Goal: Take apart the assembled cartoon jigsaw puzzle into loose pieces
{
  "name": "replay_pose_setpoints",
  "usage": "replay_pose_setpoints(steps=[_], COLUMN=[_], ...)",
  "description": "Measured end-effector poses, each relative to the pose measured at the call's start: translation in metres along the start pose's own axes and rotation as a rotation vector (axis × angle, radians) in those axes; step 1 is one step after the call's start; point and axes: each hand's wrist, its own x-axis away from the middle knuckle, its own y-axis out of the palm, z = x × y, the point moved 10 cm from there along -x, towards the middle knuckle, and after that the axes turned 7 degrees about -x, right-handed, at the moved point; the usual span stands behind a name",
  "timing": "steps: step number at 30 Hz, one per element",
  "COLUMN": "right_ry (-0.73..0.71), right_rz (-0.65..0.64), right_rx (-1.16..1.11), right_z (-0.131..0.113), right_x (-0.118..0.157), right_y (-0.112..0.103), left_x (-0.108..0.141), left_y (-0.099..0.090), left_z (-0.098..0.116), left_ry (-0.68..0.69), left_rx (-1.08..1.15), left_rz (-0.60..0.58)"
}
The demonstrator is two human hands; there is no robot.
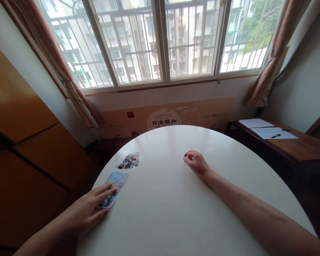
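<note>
My left hand (92,204) lies with its fingers stretched out over a colourful printed picture sheet (120,177) near the left edge of the round white table (160,206). Its fingertips touch the sheet and cover part of the print. Just beyond the sheet is a loose heap of small jigsaw puzzle pieces (129,160). To the right of the table's middle, my right hand (196,162) rests on the surface with its fingers curled into a loose fist. Nothing shows inside that fist.
On the right, a brown wooden desk (309,147) bears white papers (272,133) and a dark pen (276,136). Printed cardboard (138,115) leans below the barred window (138,46). An orange-brown cabinet (42,153) stands at the left, and curtains (266,78) hang beside the window.
</note>
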Motion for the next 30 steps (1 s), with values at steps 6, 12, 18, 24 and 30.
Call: replay_pose_setpoints(steps=[6, 12, 18, 24, 30], right_ry=[0.059, 0.069, 0.103, 0.254, 0.309], right_rz=[-0.060, -0.107, -0.208, -0.292, -0.333], right_rx=[0.083, 0.203, 0.341, 0.447, 0.492], right_z=[0.012, 0.008, 0.008, 0.030, 0.039], right_x=[-0.004, 0.002, 0.002, -0.018, -0.034], right_y=[0.012, 0.019, 0.029, 0.044, 0.048], left_x=[-0.036, -0.177, -0.280, -0.309, -0.308], left_y=[-0.047, -0.041, 0.011, 0.028, 0.025], left_z=[0.053, 0.152, 0.154, 0.128, 0.121], left_ry=[-0.015, -0.037, -0.212, -0.295, -0.275], left_rx=[0.058, 0.081, 0.112, 0.121, 0.126], left_rz=[0.065, 0.010, 0.013, 0.031, 0.071])
